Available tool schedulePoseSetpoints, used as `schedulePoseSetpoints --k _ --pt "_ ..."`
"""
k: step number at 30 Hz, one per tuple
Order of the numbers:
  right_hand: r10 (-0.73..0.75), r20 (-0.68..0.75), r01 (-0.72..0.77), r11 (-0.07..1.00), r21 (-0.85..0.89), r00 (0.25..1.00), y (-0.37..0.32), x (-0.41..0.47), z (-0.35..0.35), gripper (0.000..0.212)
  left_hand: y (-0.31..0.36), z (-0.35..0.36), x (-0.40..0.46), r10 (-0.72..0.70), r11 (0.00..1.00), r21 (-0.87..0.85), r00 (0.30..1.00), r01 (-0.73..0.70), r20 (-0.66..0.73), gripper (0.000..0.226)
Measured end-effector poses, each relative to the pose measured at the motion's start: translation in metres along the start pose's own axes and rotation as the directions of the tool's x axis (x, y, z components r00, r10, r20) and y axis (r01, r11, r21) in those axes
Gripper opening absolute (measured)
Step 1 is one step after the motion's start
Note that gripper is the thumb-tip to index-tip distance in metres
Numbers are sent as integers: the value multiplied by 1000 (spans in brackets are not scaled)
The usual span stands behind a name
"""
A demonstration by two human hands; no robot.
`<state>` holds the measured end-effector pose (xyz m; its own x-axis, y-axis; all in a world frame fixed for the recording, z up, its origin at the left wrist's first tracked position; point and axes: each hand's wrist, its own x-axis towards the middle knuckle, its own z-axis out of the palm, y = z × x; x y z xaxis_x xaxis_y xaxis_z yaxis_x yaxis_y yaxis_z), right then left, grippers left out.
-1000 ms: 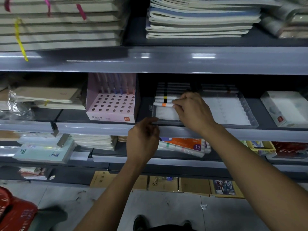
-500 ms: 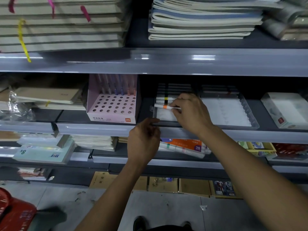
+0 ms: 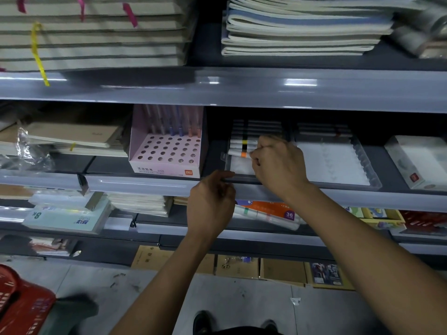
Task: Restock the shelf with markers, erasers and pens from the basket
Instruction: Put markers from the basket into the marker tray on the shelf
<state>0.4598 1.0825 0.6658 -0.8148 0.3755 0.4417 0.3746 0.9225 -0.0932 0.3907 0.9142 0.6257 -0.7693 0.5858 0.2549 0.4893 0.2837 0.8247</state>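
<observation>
Down near the floor at the left sits the red basket, well apart from the work. Nearer the shelf, the left hand is up at the front lip of the clear tray, its fingers curled in with the thumb against the tray's edge; whether it truly grips that edge or only steadies it I cannot tell. Just beyond, the right hand reaches into the tray, fingertips pinched on one end of the orange-banded marker, which lies crosswise at the front of the row of markers already laid there.

To do this well, I'd say the marker wants to go down flat and parallel to the yellow-banded one behind it, touching it, with the ends in line so the row stays square. The left hand should hold the tray firm, since the thin plastic looks likely to slide on the shelf. Letting go gently matters: a round barrel may roll forward into the bare front part of the tray.

Beside the tray stands a pink pen box with only a few pens at its back, and a second clear tray to the right looks nearly bare.
</observation>
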Motion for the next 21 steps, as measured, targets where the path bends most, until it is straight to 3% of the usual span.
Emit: schedulePoseSetpoints --k 15,21 --pt "55 147 -43 996 -84 988 -3 -3 -3 17 0 3 -1 -31 1000 2 1000 31 0 25" --pt "108 108 -96 989 -112 988 -13 -24 -3 45 3 3 -2 -27 999 39 1000 28 -8 28"
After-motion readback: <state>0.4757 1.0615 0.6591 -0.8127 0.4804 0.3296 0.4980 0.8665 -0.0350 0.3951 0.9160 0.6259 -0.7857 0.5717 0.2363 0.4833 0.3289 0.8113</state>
